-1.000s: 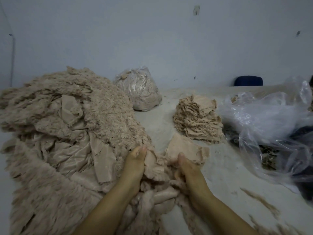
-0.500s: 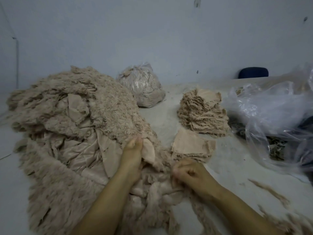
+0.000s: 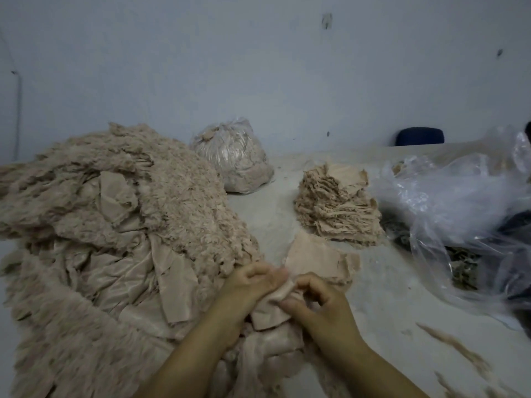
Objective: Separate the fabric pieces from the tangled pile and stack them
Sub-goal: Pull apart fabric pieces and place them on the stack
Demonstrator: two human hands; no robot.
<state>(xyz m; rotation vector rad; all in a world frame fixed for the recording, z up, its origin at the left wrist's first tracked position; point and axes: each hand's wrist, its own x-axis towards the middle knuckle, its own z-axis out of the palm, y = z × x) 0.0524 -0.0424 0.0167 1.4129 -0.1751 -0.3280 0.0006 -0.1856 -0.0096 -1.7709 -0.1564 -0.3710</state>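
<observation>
Pale grey wall and a dusty bench [image 3: 382,305] frame the work. At the near edge of the tangled pile [image 3: 109,239] a small fabric piece [image 3: 280,294] is pinched between both hands: the left hand [image 3: 250,285] curls its fingers round one edge, the right hand [image 3: 316,300] nips the other with thumb and forefinger. It looks light, limp and fraying, so it should peel free best when held at a flat corner, not the fuzzy edge. Just behind the pile's near edge lies a small flat stack [image 3: 319,259]; farther behind stands a taller stack [image 3: 336,208]. A filled plastic bag [image 3: 232,159] sits behind the pile, and loose clear plastic [image 3: 459,202] lies well off to its right.
</observation>
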